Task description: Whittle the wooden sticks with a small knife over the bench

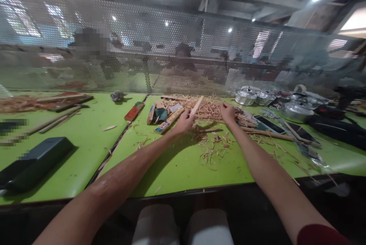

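Note:
My left hand [184,121] is closed round the lower end of a flat, pale wooden strip [198,104], which tilts up and away to the right. Beyond it lies a heap of wood shavings [210,108]. My right hand [228,113] hovers at the right side of this heap, its fingers curled together; whatever they pinch, if anything, is too small to make out. Just left of my left hand rests a yellow printed strip [169,120]. Short sticks and loose curls of shavings [213,153] lie on the green tabletop [177,172] between my arms.
Silvery kettles [246,95], a phone [268,124] and a dark bag [337,128] stand or lie to the right. On the left are a red painted strip [134,111] and a dark box [38,163]. A perforated screen [160,58] runs along the back, people behind it.

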`<control>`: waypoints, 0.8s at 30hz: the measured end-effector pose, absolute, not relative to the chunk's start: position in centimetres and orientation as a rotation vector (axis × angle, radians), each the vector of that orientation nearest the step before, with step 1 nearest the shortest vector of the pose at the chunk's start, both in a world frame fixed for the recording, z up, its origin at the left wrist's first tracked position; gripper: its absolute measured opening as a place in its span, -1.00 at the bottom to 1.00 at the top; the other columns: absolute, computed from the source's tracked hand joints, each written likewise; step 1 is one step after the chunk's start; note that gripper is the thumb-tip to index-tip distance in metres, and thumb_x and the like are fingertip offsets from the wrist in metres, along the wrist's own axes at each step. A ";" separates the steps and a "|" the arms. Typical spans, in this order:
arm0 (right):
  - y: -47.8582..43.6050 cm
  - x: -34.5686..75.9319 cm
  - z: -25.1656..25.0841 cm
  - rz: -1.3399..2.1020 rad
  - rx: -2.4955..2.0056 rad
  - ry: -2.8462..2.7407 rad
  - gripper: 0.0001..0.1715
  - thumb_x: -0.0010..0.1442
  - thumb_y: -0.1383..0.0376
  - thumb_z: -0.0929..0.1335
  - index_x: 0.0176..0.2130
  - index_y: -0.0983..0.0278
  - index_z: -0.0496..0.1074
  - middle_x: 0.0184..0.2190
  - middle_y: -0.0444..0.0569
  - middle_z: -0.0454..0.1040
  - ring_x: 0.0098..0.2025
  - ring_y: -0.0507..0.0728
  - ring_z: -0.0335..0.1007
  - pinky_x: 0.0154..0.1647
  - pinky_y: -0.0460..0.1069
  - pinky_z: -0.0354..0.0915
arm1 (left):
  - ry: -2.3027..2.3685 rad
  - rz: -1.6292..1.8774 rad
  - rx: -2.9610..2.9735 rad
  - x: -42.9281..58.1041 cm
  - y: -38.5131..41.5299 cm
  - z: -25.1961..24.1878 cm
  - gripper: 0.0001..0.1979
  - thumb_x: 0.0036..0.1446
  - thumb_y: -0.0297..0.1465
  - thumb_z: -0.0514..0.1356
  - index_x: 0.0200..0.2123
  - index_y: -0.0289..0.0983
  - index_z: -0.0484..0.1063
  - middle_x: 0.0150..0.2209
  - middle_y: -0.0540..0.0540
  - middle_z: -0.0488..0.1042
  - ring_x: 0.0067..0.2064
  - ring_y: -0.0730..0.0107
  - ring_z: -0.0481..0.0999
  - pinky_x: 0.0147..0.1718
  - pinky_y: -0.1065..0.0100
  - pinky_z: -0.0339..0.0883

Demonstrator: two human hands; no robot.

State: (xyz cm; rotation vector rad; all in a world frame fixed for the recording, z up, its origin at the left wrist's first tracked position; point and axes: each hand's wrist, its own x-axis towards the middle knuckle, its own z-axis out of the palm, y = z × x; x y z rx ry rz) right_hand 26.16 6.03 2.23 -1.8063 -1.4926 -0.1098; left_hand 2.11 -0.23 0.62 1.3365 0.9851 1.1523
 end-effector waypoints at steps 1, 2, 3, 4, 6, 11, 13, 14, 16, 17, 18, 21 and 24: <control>6.2 26.3 2.2 -0.107 -1.776 -1.491 -0.40 0.46 0.06 0.21 -0.26 0.34 0.67 -0.35 0.14 0.62 -0.27 0.24 0.51 -0.20 0.01 0.34 | 0.956 1.178 1.322 2.0 -0.2 0.8 -0.85 0.20 -0.41 0.18 -0.34 -0.17 0.21 -0.54 0.12 0.27 -0.59 0.54 0.20 -0.59 0.47 0.07; 6.4 26.1 2.2 -0.095 -1.736 -1.503 -0.40 0.45 0.04 0.21 -0.30 0.32 0.65 -0.37 0.13 0.61 -0.28 0.24 0.49 -0.21 0.01 0.33 | 0.939 1.210 1.306 1.8 0.0 0.9 -0.85 0.21 -0.41 0.16 -0.37 -0.18 0.21 -0.53 0.11 0.28 -0.58 0.53 0.22 -0.59 0.46 0.09; 6.4 25.7 2.2 -0.072 -1.689 -1.529 -0.40 0.44 0.02 0.21 -0.34 0.30 0.63 -0.39 0.12 0.60 -0.28 0.25 0.48 -0.22 0.02 0.33 | 0.952 1.251 1.299 1.6 0.2 1.1 -0.85 0.20 -0.42 0.16 -0.39 -0.19 0.22 -0.53 0.10 0.28 -0.56 0.52 0.24 -0.58 0.46 0.10; 6.5 25.2 2.1 -0.043 -1.635 -1.564 -0.40 0.42 -0.01 0.22 -0.36 0.28 0.62 -0.40 0.11 0.60 -0.29 0.26 0.47 -0.22 0.03 0.33 | 0.975 1.292 1.288 1.2 0.5 1.3 -0.84 0.18 -0.43 0.18 -0.41 -0.20 0.23 -0.53 0.09 0.27 -0.55 0.52 0.25 -0.58 0.46 0.11; 6.4 23.9 2.0 0.026 -1.503 -1.646 -0.43 0.38 -0.04 0.25 -0.35 0.26 0.62 -0.36 0.11 0.62 -0.26 0.28 0.48 -0.20 0.05 0.34 | 1.018 1.352 1.290 0.4 1.1 1.5 -0.82 0.10 -0.44 0.26 -0.45 -0.23 0.28 -0.54 0.10 0.25 -0.53 0.53 0.22 -0.57 0.47 0.07; 5.2 21.0 2.4 0.303 -1.213 -1.777 -0.49 0.28 -0.10 0.32 -0.25 0.22 0.64 -0.31 0.08 0.62 -0.26 0.23 0.45 -0.19 0.06 0.34 | 0.949 1.395 1.400 -0.7 1.7 1.8 -0.74 0.02 -0.32 0.39 -0.50 -0.26 0.37 -0.58 0.09 0.25 -0.54 0.55 0.15 -0.57 0.42 0.00; 4.4 20.2 2.9 0.530 -1.182 -1.767 -0.48 0.25 -0.13 0.34 -0.24 0.21 0.62 -0.49 -0.02 0.48 -0.44 0.15 0.31 -0.38 0.00 0.23 | 0.934 1.416 1.431 -0.7 1.7 1.7 -0.73 -0.04 -0.29 0.44 -0.48 -0.27 0.43 -0.56 0.09 0.29 -0.53 0.54 0.18 -0.56 0.41 0.04; 4.0 19.8 3.1 0.656 -1.169 -1.748 -0.48 0.25 -0.14 0.34 -0.22 0.22 0.60 -0.56 -0.09 0.39 -0.51 0.10 0.20 -0.46 -0.03 0.14 | 0.940 1.425 1.446 -0.7 1.7 1.6 -0.72 -0.07 -0.28 0.46 -0.47 -0.28 0.45 -0.56 0.09 0.31 -0.52 0.54 0.20 -0.54 0.41 0.07; 3.3 19.3 3.4 0.862 -1.134 -1.701 -0.46 0.25 -0.13 0.34 -0.16 0.26 0.58 -0.63 -0.19 0.23 -0.58 0.04 0.02 -0.53 -0.05 -0.02 | 0.962 1.428 1.472 -0.6 1.8 1.4 -0.71 -0.11 -0.27 0.49 -0.47 -0.30 0.48 -0.56 0.07 0.35 -0.50 0.52 0.24 -0.52 0.41 0.11; 3.0 19.1 3.6 0.927 -1.117 -1.680 -0.45 0.24 -0.12 0.35 -0.14 0.28 0.56 -0.64 -0.21 0.19 -0.60 0.02 -0.03 -0.54 -0.05 -0.07 | 0.970 1.424 1.480 -0.6 1.9 1.3 -0.71 -0.09 -0.26 0.49 -0.47 -0.30 0.49 -0.55 0.06 0.37 -0.50 0.52 0.26 -0.51 0.41 0.12; 2.8 18.9 3.6 0.970 -1.103 -1.662 -0.46 0.24 -0.11 0.36 -0.12 0.29 0.55 -0.63 -0.23 0.17 -0.60 0.00 -0.06 -0.55 -0.05 -0.10 | 0.971 1.417 1.488 -0.6 2.0 1.2 -0.71 -0.07 -0.24 0.48 -0.47 -0.31 0.51 -0.55 0.04 0.39 -0.50 0.51 0.28 -0.51 0.41 0.13; 2.7 18.8 3.6 1.039 -1.064 -1.619 -0.47 0.24 -0.07 0.37 -0.08 0.31 0.53 -0.63 -0.25 0.16 -0.62 -0.02 -0.09 -0.56 -0.06 -0.14 | 0.944 1.418 1.513 -0.7 2.5 0.9 -0.71 0.03 -0.21 0.44 -0.40 -0.33 0.57 -0.50 -0.03 0.47 -0.47 0.45 0.37 -0.48 0.39 0.21; 2.9 18.9 3.3 1.036 -1.043 -1.621 -0.52 0.25 -0.05 0.37 -0.12 0.29 0.54 -0.63 -0.23 0.20 -0.62 -0.01 -0.07 -0.56 -0.06 -0.12 | 0.902 1.449 1.551 -0.8 2.8 0.6 -0.71 0.07 -0.20 0.42 -0.32 -0.33 0.61 -0.40 -0.13 0.59 -0.34 0.31 0.53 -0.36 0.34 0.38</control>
